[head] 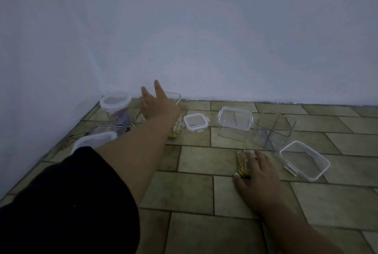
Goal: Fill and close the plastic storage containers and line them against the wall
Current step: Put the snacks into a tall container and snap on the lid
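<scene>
The left hand (pixel 156 103) reaches, fingers spread, toward a clear container (pixel 173 98) by the wall (pixel 204 39). The right hand (pixel 256 174) rests flat on a colourful packet (pixel 241 163) on the floor (pixel 194 192).

Along the wall (pixel 204 39) on the tiled floor (pixel 194 192) stand, from left to right, a round lidded container (pixel 115 103), a small lidded container (pixel 196 122), a lidded square container (pixel 234 122) and an open container (pixel 274 130). Right of and nearer than the open container lies 1 loose lid (pixel 304 160). At far left, nearer than the round one, sit 2 more containers (pixel 96 137) — partly hidden behind the left arm — while a packet (pixel 241 164) lies under the right hand (pixel 255 176).
</scene>
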